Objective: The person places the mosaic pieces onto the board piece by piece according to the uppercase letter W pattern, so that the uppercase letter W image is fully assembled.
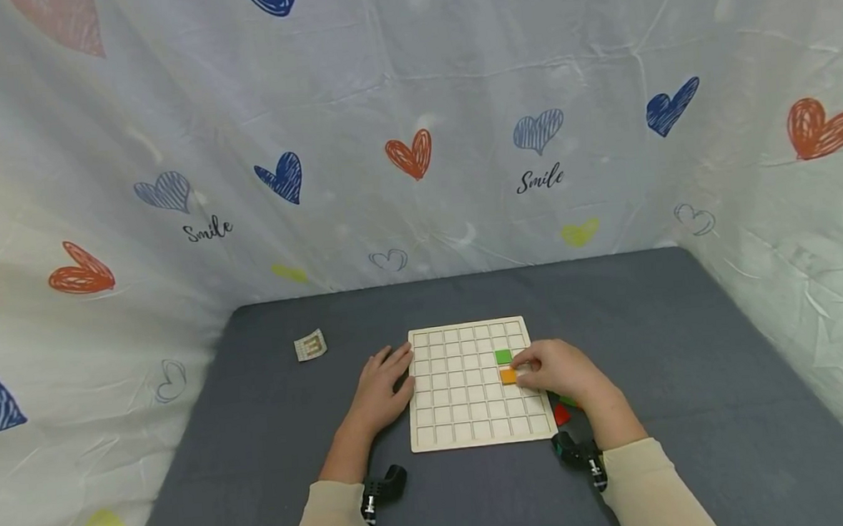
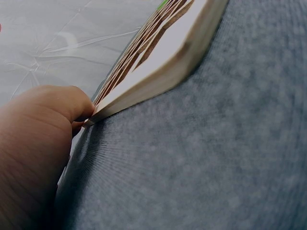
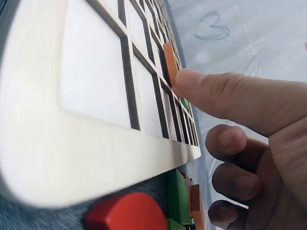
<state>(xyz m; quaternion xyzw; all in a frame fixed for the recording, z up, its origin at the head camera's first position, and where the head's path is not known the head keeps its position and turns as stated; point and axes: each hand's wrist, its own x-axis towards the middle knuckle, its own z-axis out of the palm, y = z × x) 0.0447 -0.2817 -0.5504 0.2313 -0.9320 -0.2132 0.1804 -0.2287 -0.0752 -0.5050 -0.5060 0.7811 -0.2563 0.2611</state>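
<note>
The right hand pinches the orange tile on the board, one row nearer than the green tile; whether it sits flat, I cannot tell. The left hand, fingers extended, touches the board's left edge. A red piece lies by the right edge

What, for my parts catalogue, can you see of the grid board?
The grid board looks like pale wood: a roughly square slab with rounded corners, a plain rim and thin dividers framing whitish square cells. It lies flat on the dark grey tabletop. The left hand touches its left edge. A green tile sits in a cell toward the right; on its near side, the right hand pinches an orange tile.
</note>
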